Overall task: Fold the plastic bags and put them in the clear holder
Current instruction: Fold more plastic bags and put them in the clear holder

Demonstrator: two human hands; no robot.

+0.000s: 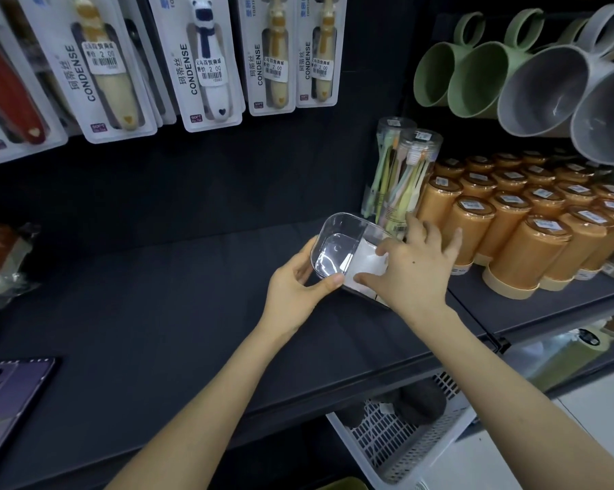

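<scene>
Left hand (pixel 295 291) grips clear holder (pixel 328 249): thumb curled on the near rim, fingers behind the left wall. Right hand (pixel 415 274) splayed flat, pressing the folded white plastic bag (pixel 367 258) into the holder's right half. The holder is a rounded-corner transparent tub, mouth up, long axis roughly left-right between the hands. Hanging toothbrush packs (pixel 206 65) above read "CONDENSE", "SOFT", price stickers "2.00".

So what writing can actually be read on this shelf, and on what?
"CONDENSE": toothbrush packs, printed sideways.
"珂蒂丝": beside it on the same packs.
"2.00": white price stickers on those packs.
"SOFT": small tag at a pack's foot.
Stickers on the orange cups and the clear toothbrush tubes: too small to read.
</scene>
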